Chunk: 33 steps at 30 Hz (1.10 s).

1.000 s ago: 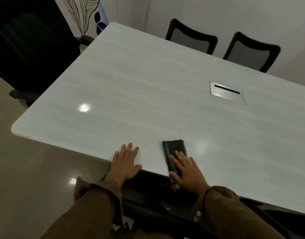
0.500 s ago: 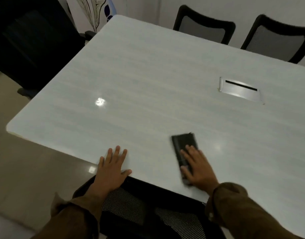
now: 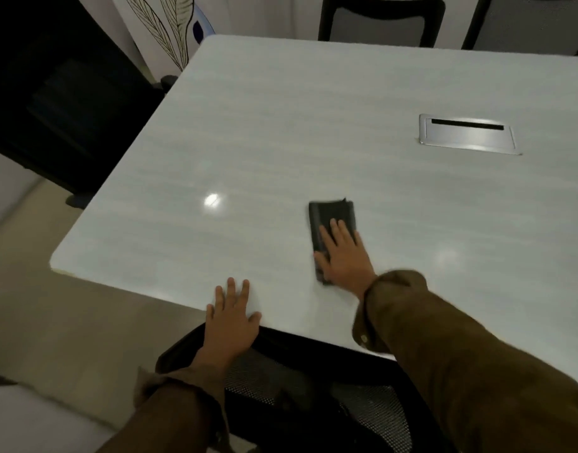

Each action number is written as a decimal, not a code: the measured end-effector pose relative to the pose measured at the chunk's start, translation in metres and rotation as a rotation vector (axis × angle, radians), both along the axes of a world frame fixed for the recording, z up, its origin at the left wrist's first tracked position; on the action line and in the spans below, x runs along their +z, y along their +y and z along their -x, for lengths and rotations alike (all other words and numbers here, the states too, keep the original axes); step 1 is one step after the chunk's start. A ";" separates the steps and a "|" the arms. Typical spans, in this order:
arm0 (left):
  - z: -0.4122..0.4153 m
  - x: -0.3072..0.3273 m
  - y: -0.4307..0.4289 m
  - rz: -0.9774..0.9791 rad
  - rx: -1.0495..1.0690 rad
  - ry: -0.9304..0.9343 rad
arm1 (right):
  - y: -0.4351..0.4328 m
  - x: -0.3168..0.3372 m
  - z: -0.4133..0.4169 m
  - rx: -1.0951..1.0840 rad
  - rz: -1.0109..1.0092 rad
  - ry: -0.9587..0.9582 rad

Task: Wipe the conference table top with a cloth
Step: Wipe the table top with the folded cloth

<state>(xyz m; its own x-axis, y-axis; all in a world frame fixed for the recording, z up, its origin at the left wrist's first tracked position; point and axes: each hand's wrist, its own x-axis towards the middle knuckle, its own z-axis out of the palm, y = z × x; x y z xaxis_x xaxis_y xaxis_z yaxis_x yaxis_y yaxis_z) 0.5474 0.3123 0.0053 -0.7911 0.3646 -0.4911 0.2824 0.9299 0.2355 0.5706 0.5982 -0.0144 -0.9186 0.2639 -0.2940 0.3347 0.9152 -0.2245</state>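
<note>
A pale, glossy conference table (image 3: 281,132) fills the head view. A dark folded cloth (image 3: 330,217) lies flat on it, a little in from the near edge. My right hand (image 3: 345,256) presses down on the cloth's near half with its fingers spread, so only the far half shows. Flat on the table's near edge, to the left of the cloth, rests my left hand (image 3: 230,318), fingers apart and holding nothing.
A metal cable hatch (image 3: 465,135) is set into the table at the right. A black mesh chair (image 3: 297,380) stands under my arms at the near edge. Two dark chairs (image 3: 379,21) stand at the far side, another dark chair (image 3: 52,93) at the left.
My right hand has pushed the cloth forward, away from the near edge toward the table's middle. My left hand stays at the edge.
</note>
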 end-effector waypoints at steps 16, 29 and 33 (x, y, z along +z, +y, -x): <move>-0.053 0.018 0.067 0.055 -0.307 -0.109 | -0.010 0.012 -0.103 -0.297 0.007 -0.017; -0.045 0.022 0.092 0.120 -0.182 -0.217 | 0.045 -0.002 -0.138 -0.210 0.004 0.138; -0.064 0.021 0.125 0.052 -0.102 -0.139 | 0.049 -0.007 -0.170 0.181 -0.020 0.205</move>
